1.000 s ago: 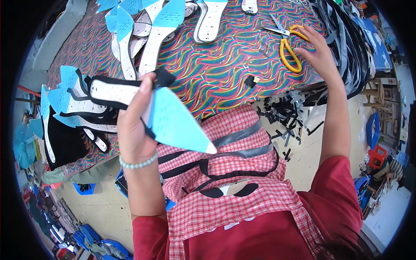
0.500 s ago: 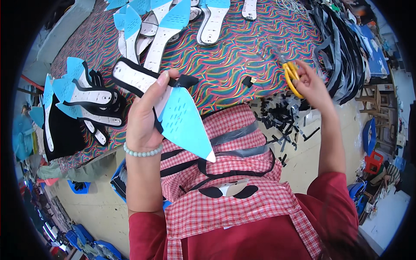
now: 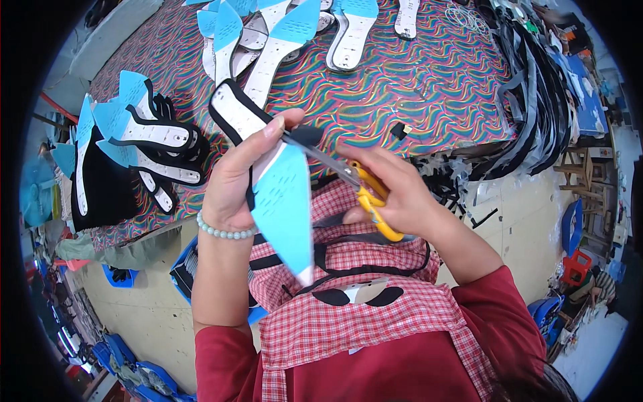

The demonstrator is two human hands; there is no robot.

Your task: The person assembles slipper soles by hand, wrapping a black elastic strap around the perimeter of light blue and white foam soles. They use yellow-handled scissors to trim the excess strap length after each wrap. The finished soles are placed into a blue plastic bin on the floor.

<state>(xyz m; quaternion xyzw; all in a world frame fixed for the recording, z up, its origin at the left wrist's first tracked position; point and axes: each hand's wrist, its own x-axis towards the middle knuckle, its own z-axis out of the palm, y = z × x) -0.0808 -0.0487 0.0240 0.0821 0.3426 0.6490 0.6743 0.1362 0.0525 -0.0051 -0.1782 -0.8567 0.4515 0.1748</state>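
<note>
My left hand (image 3: 241,167), with a beaded bracelet at the wrist, is closed round a shoe insole (image 3: 282,204). Its pointed front is light blue with small slits, and its white heel part is edged in black. A loose black end of the edging (image 3: 308,134) sticks out on the right, past my left fingers. In my right hand (image 3: 402,194) is a pair of scissors (image 3: 375,201) with yellow handles. The blades point left and reach the insole's edge beside the black end. Whether the blades are parted there I cannot tell.
On the colourful wavy-patterned tablecloth (image 3: 442,87) lie several blue and white insoles (image 3: 288,37) at the back. More black-edged insoles (image 3: 157,134) are stacked at left. Black strips (image 3: 529,100) hang over the table's right side. A small black scrap (image 3: 400,130) rests near the front edge.
My right hand has brought the scissors from the table's right side leftward to the insole. The insole's blue tip has swung to point more straight down.
</note>
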